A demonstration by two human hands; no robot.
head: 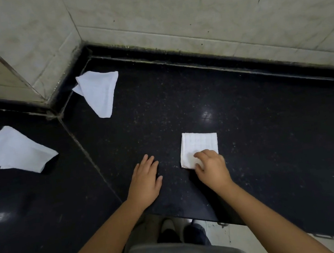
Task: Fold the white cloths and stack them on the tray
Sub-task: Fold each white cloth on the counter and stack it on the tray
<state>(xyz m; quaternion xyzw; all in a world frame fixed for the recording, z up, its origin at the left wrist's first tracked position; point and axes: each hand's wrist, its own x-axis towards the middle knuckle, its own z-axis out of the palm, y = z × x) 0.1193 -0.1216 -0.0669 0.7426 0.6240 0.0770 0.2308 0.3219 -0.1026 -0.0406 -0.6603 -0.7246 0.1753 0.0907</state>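
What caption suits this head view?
Right hand grips a folded white cloth on the black counter; left hand rests flat, two loose cloths wait.

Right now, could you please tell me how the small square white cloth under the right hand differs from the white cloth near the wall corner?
The small square cloth is neatly folded; the corner cloth lies loose and triangular. The right hand touches the square one; nothing touches the corner one. Both lie on the black counter.

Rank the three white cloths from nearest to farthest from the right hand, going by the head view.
1. Folded square cloth: under the right hand, touching it.
2. Crumpled cloth near the corner: up and to the left, by the wall.
3. Crumpled cloth at the left edge: far left of the counter.
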